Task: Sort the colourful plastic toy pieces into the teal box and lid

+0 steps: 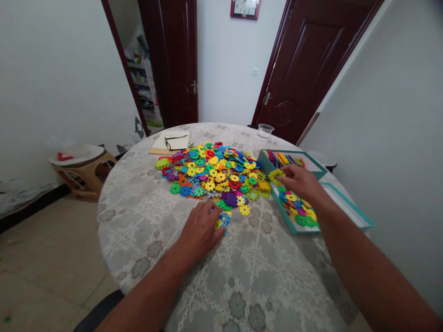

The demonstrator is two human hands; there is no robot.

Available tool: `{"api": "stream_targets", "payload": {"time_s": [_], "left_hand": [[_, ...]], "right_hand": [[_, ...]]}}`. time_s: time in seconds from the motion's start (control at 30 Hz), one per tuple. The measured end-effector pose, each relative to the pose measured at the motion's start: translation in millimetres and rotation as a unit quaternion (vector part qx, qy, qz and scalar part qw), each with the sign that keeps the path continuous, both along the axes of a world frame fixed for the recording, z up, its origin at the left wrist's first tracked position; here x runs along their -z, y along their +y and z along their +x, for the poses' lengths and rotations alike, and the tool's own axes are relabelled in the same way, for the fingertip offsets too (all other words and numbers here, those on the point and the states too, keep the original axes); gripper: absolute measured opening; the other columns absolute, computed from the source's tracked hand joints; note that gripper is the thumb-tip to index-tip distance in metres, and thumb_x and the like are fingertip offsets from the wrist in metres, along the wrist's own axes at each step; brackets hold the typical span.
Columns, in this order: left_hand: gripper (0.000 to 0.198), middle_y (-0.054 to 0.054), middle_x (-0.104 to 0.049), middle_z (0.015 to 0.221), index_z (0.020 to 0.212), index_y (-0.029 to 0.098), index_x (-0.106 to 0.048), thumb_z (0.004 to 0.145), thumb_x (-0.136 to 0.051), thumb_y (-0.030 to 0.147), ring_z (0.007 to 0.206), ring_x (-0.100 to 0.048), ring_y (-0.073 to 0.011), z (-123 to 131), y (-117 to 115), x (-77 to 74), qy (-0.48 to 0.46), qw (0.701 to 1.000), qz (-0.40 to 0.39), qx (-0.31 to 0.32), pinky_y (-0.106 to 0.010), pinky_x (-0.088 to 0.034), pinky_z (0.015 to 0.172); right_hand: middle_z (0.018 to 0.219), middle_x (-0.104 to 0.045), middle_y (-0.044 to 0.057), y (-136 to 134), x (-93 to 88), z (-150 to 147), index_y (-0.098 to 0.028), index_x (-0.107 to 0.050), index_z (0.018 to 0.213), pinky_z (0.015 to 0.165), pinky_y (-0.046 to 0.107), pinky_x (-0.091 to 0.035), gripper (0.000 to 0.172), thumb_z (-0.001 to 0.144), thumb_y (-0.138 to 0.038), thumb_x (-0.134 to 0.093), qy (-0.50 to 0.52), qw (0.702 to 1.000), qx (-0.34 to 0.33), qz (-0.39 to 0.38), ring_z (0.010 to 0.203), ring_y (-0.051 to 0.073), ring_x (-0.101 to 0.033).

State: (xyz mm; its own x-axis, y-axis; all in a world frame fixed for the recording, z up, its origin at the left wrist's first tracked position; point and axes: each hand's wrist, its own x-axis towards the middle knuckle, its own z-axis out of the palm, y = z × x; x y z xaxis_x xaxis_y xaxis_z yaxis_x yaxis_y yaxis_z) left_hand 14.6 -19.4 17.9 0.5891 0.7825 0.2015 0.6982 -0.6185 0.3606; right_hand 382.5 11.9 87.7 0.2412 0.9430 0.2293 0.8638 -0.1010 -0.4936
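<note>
A heap of colourful plastic gear-shaped and flower-shaped pieces (214, 175) lies across the middle of the table. At its near edge, my left hand (202, 226) rests on the tablecloth, thumb and fingers apart, cupped beside a few blue and yellow discs (225, 217). Some of these are partly hidden by the fingers. To the right, my right hand (299, 182) pinches a yellow gear-shaped piece (276, 176) above the teal-edged box (285, 219). Inside the box's near part lie loose green, yellow, red and blue pieces (299, 210). Rows of stacked pieces (280, 159) fill part of its far section.
The round table wears a grey patterned cloth (138, 226). Black-framed glasses (175, 143) lie on a pale notebook (161, 143) at the back left. A clear plastic cup (265, 130) stands at the far edge. A tan stool (86, 173) is on the floor at left.
</note>
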Motion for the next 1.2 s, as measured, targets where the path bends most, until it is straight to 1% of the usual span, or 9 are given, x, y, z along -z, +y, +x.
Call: {"api": "stream_targets", "payload": {"time_s": [0.1, 0.17, 0.3, 0.47, 0.57, 0.7, 1.0, 1.1, 1.2], "left_hand": [[0.039, -0.012, -0.059, 0.128, 0.123, 0.021, -0.064, 0.086, -0.073, 0.032, 0.118, -0.054, -0.0308, -0.3, -1.4, -1.7, 0.024, 0.999, -0.021, -0.009, -0.046, -0.044, 0.105], [0.041, -0.012, -0.06, 0.126, 0.122, 0.021, -0.064, 0.086, -0.074, 0.036, 0.116, -0.054, -0.0311, -0.1, -2.4, -3.5, 0.039, 0.999, -0.031, -0.013, -0.046, -0.044, 0.104], [0.045, -0.012, -0.06, 0.126, 0.123, 0.021, -0.065, 0.085, -0.075, 0.042, 0.116, -0.054, -0.0318, 1.3, -2.5, -6.3, 0.059, 0.997, -0.04, -0.021, -0.046, -0.045, 0.102], [0.043, -0.012, -0.06, 0.127, 0.124, 0.022, -0.064, 0.085, -0.074, 0.041, 0.117, -0.054, -0.0312, 2.6, -1.6, -4.7, 0.056, 0.998, -0.033, -0.025, -0.044, -0.045, 0.103], [0.042, -0.011, -0.06, 0.127, 0.124, 0.023, -0.064, 0.087, -0.072, 0.04, 0.117, -0.054, -0.0307, 2.0, -1.3, -3.2, 0.054, 0.998, -0.029, -0.027, -0.044, -0.045, 0.103], [0.043, -0.011, -0.061, 0.127, 0.124, 0.022, -0.064, 0.087, -0.072, 0.041, 0.116, -0.054, -0.0313, 1.5, -0.2, -2.3, 0.057, 0.998, -0.024, -0.026, -0.045, -0.046, 0.103], [0.045, -0.013, -0.061, 0.126, 0.126, 0.018, -0.064, 0.087, -0.071, 0.04, 0.116, -0.055, -0.0322, 0.7, 0.4, -1.8, 0.054, 0.998, -0.025, -0.029, -0.045, -0.047, 0.102], [0.044, -0.013, -0.062, 0.125, 0.125, 0.018, -0.065, 0.087, -0.071, 0.04, 0.116, -0.055, -0.0318, 0.8, 0.5, -3.0, 0.055, 0.998, -0.021, -0.031, -0.045, -0.047, 0.102], [0.045, -0.013, -0.062, 0.124, 0.126, 0.019, -0.065, 0.087, -0.071, 0.039, 0.115, -0.056, -0.0319, 1.4, 0.8, -3.6, 0.058, 0.998, -0.018, -0.031, -0.045, -0.048, 0.101]], "right_hand": [[0.096, -0.072, 0.01, 30.6, -3.9, 31.2, -0.017, -0.069, 0.108, 0.079, 0.036, -0.049, 0.031, 0.082, -0.032, -0.064, -0.093, 0.985, 0.115, 0.089, 0.084, 0.024, -0.065], [0.104, -0.073, 0.013, 40.0, -0.3, 34.9, -0.015, -0.07, 0.109, 0.087, 0.039, -0.049, 0.031, 0.083, -0.03, -0.06, -0.111, 0.978, 0.128, 0.126, 0.093, 0.027, -0.065], [0.108, -0.072, 0.014, 29.1, 18.0, -5.6, -0.015, -0.071, 0.107, 0.087, 0.038, -0.049, 0.03, 0.087, -0.031, -0.057, -0.085, 0.986, 0.026, 0.141, 0.088, 0.025, -0.066], [0.104, -0.073, 0.008, 3.4, 51.5, -91.6, -0.019, -0.072, 0.111, 0.081, 0.031, -0.05, 0.026, 0.094, -0.035, -0.059, -0.01, 0.984, -0.178, 0.02, 0.083, 0.02, -0.066], [0.116, -0.072, 0.012, 4.0, 67.4, -123.7, -0.017, -0.069, 0.121, 0.09, 0.034, -0.049, 0.034, 0.092, -0.035, -0.065, -0.013, 0.975, -0.223, -0.018, 0.099, 0.023, -0.066], [0.121, -0.069, 0.016, 15.9, 74.3, -139.2, -0.014, -0.068, 0.125, 0.098, 0.036, -0.046, 0.044, 0.088, -0.037, -0.072, -0.048, 0.974, -0.216, -0.039, 0.113, 0.027, -0.062], [0.09, -0.071, 0.002, 19.8, 77.1, -139.5, -0.018, -0.069, 0.108, 0.067, 0.026, -0.042, 0.038, 0.077, -0.036, -0.081, 0.063, 0.971, -0.192, -0.126, 0.08, 0.018, -0.064], [0.074, -0.064, -0.004, 11.8, 83.2, -138.3, -0.019, -0.065, 0.095, 0.059, 0.023, -0.038, 0.023, 0.077, -0.029, -0.076, 0.139, 0.96, -0.194, -0.145, 0.067, 0.014, -0.058], [0.072, -0.062, -0.004, 0.8, 86.0, -140.0, -0.02, -0.061, 0.083, 0.06, 0.024, -0.04, 0.012, 0.078, -0.022, -0.071, 0.162, 0.951, -0.221, -0.144, 0.067, 0.014, -0.058]]}}
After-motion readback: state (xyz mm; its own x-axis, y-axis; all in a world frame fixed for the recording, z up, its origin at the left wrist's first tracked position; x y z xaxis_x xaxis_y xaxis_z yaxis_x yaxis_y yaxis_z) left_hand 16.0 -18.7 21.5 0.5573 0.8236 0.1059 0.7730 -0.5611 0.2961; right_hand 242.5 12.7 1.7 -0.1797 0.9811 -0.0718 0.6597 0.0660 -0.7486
